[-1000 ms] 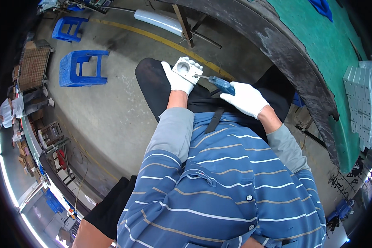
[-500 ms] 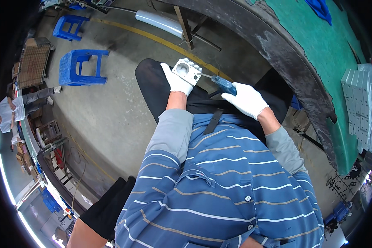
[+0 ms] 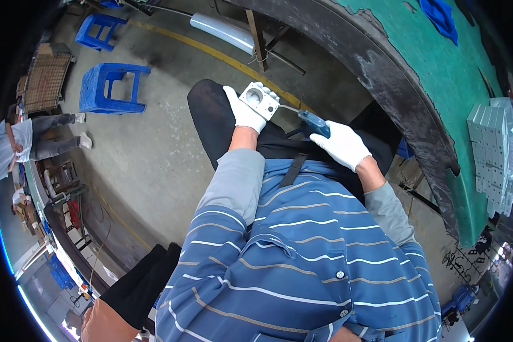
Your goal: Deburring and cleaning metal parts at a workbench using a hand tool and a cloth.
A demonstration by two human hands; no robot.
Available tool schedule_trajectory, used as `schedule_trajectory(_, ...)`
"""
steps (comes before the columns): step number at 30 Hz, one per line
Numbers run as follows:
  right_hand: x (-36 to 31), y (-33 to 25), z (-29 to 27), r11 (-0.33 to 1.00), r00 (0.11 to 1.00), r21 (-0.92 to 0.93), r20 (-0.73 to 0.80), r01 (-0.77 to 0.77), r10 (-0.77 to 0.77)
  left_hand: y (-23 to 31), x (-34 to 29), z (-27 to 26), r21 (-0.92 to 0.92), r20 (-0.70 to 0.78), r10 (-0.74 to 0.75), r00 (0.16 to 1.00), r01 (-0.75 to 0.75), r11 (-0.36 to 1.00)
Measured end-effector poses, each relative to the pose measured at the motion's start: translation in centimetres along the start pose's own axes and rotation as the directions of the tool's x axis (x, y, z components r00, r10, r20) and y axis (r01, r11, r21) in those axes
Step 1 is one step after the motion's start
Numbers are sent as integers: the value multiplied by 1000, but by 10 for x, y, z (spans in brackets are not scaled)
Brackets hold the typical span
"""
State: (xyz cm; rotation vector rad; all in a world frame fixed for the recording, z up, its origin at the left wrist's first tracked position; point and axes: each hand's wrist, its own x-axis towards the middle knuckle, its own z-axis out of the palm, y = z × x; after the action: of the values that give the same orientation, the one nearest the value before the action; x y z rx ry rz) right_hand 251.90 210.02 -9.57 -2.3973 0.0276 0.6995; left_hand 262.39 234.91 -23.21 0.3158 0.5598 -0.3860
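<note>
My left hand (image 3: 246, 118), in a white glove, is closed around a small pale metal block (image 3: 263, 108) with a large round hole and smaller holes. It holds the block above my lap, hole side facing up. My right hand (image 3: 346, 147), also gloved in white, grips a blue-handled tool (image 3: 314, 122) with a thin metal shaft. The shaft points left, with its tip at the block's right side; I cannot tell whether it touches or enters a hole.
At right, a green-topped workbench (image 3: 407, 62) with a worn dark edge carries stacked pale metal blocks (image 3: 490, 157) and a blue cloth (image 3: 440, 20). Two blue stools (image 3: 91, 91) stand at left, near another person (image 3: 25, 142). A wrapped roll (image 3: 222, 32) lies under the bench.
My right hand and the tool have shifted slightly right and down, while the block stays nearly in place. The person at left has changed stance. The view has tilted a little.
</note>
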Motion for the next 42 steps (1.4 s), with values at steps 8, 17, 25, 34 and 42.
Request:
schedule_trajectory(8,-14,-1,-18,937,998,346,55,-53,36,-4,-19,23,66,61,-24,998,20,998)
schedule_trajectory(17,-35,-18,-21,995,999,100,40,1,-6,-8,9,-13,319,-105,275,956,-230,920)
schedule_trajectory(25,-40,-32,-1,992,997,-104,-31,69,-72,-22,-8,-5,672,-3,378,926,-278,686)
schedule_trajectory(34,-64,-10,-22,923,949,303,-275,237,-154,-16,-23,11,613,734,484,476,-771,-172)
schedule_trajectory(42,-73,-1,-53,868,995,494,-97,42,7,-14,-52,33,691,607,504,614,-722,46)
